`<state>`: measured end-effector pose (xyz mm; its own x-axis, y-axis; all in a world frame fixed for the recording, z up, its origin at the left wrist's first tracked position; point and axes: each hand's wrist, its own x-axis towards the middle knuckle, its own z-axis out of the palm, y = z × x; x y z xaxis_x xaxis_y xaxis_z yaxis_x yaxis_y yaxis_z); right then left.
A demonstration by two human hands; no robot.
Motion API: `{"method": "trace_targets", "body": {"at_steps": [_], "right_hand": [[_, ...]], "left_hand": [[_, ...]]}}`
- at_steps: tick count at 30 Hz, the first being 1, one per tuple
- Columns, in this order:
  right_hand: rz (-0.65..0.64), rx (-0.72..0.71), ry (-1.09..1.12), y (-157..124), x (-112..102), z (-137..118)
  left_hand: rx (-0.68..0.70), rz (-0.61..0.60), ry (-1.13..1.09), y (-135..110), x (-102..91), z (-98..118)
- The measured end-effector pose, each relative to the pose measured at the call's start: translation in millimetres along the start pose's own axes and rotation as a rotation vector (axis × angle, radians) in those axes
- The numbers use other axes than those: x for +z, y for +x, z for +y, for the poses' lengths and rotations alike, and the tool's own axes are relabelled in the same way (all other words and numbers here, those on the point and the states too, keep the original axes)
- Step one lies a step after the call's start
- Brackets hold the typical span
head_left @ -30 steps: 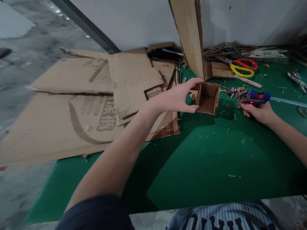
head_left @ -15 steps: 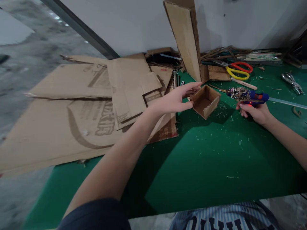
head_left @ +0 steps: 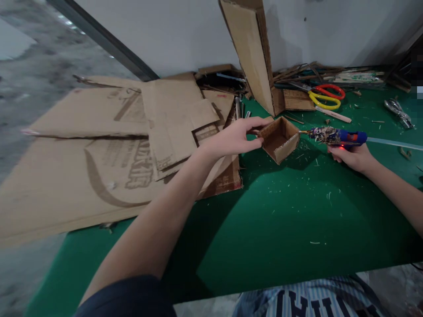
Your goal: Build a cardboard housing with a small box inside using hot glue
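Note:
A small open-topped cardboard box [head_left: 287,147] is held at its left side by my left hand [head_left: 236,137], thumb in front and fingers behind, partly hidden by the box. My right hand [head_left: 355,156] is wrapped round the handle of a blue glue gun [head_left: 352,138] with a lit red light. Bits of debris cling to the gun's front, and a clear glue stick [head_left: 393,143] runs out of its back. The gun's nozzle is at the box's right edge; whether it touches I cannot tell.
Flat cardboard sheets [head_left: 112,171] cover the left of the green table [head_left: 297,220]. A tall cardboard piece [head_left: 247,48] leans near the wall. Behind the glue gun lie scissors [head_left: 325,105] with red and yellow handles, a pale cutter-like stick [head_left: 333,115] and a bundled clear cable [head_left: 398,112].
The glue gun has come left and slightly down, its nozzle now at the box's right edge. My left hand has closed more on the box. The whole view has shifted slightly.

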<state>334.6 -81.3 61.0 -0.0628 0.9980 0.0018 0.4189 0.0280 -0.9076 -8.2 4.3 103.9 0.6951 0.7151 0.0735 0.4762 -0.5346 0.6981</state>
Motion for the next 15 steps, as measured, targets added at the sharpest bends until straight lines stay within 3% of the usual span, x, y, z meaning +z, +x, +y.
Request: {"method": "trace_targets", "body": {"at_steps": [15], "right_hand": [[0.015, -0.029, -0.024, -3.2, 2.8, -10.1]], "left_hand": [[0.039, -0.024, 0.028, 2.1, -2.7, 4.9]]}}
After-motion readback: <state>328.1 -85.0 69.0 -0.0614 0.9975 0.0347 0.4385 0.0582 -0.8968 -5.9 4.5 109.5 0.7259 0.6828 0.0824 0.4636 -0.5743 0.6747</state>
